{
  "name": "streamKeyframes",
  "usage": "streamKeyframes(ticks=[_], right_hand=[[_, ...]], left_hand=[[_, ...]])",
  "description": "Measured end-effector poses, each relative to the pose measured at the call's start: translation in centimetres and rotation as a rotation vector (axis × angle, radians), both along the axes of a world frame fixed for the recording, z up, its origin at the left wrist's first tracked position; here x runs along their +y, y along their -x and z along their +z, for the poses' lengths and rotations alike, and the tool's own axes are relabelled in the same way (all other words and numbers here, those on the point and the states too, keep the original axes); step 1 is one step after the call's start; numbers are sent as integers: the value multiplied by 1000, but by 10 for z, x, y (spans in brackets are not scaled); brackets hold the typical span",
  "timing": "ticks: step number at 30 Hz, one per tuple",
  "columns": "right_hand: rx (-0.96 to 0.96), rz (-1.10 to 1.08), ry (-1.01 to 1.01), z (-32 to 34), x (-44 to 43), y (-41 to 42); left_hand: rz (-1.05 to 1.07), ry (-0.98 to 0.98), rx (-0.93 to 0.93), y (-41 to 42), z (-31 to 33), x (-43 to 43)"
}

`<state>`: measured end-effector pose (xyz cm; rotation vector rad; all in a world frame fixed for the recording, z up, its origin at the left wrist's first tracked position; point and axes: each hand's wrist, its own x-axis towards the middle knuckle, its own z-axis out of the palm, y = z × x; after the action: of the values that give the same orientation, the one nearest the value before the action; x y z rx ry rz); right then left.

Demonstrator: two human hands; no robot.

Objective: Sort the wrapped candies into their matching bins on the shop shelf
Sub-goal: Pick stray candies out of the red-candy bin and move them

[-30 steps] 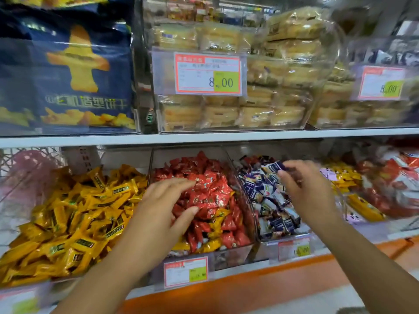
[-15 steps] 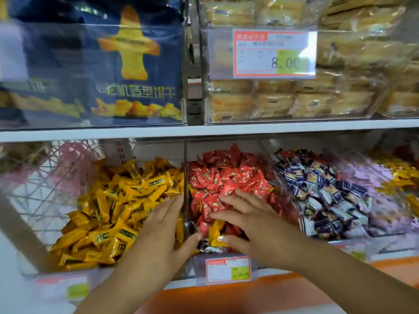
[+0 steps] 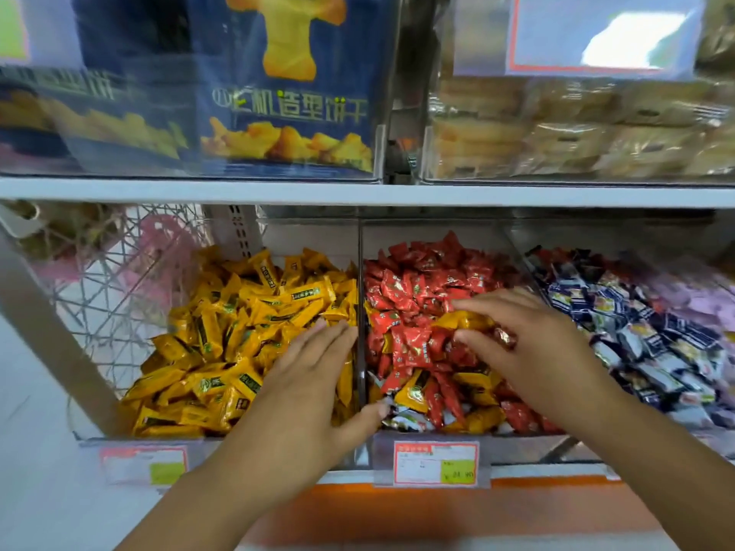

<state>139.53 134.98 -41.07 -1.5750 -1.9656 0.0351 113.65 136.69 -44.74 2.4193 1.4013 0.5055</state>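
Head view: yellow candy point(image 3: 463, 320) crosswise (in right hand point(image 3: 533, 351))

A: Upper tier?
B: White shelf board point(image 3: 358, 192) across the full width; above it, blue biscuit box point(image 3: 286, 93) at left behind clear plastic, wrapped pale pastries point(image 3: 576, 129) at right.
A: Lower left?
B: White wire basket point(image 3: 111, 272), perforated upright point(image 3: 238, 232) just beside.
A: Front edge, light?
B: Orange strip point(image 3: 437, 507) below a red-bordered price label point(image 3: 435, 463); bright glare on the blurred upper price card point(image 3: 596, 29).
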Motion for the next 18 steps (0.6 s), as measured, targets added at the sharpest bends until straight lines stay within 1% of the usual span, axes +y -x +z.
streamKeyframes(ticks=[1,2,4,5,9,13,15,18], right_hand=[[11,54,35,1,-2,4],[-1,118,115,0,-4,10],[-91,226,299,-7,-7,21],[-152,245,347,-11,-7,24],[-297,224,428,-17,0,30],[-398,287,388,-21,8,32],[-351,275,409,-21,10,32],[-71,272,487,-12,10,29]], left_hand=[[-6,-12,8,0,1,1],[-9,-13,13,-2,2,1],[-7,12,4,-5,3,1],[-3,25,4,-6,3,0],[13,11,-25,-9,-2,0],[37,-31,-3,-9,-4,-7],[54,-35,15,-7,-3,-10],[77,-24,31,-3,-1,-16]])
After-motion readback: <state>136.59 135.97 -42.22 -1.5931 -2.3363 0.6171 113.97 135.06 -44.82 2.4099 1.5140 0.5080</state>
